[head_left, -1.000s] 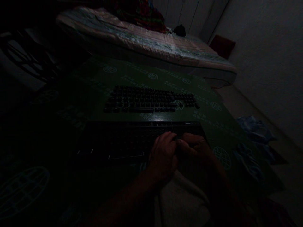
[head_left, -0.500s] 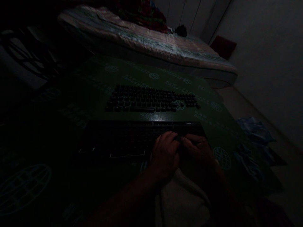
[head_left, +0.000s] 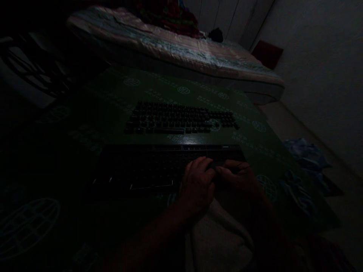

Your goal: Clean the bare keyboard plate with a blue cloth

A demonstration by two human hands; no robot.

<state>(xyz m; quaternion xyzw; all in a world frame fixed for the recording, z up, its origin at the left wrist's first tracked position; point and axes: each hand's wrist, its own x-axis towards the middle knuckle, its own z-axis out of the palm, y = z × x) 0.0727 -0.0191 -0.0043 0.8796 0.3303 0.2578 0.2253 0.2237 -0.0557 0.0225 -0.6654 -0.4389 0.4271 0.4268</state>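
Still huddled at the right end of the near keyboard (head_left: 147, 168), barely shifted: left hand (head_left: 197, 186) and right hand (head_left: 237, 178) curled against each other; any grip impossible to tell.

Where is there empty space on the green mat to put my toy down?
Bare mat lies between the keycaps and the mattress. It is crowded at the right end of the keyboard, where the left hand and right hand meet.
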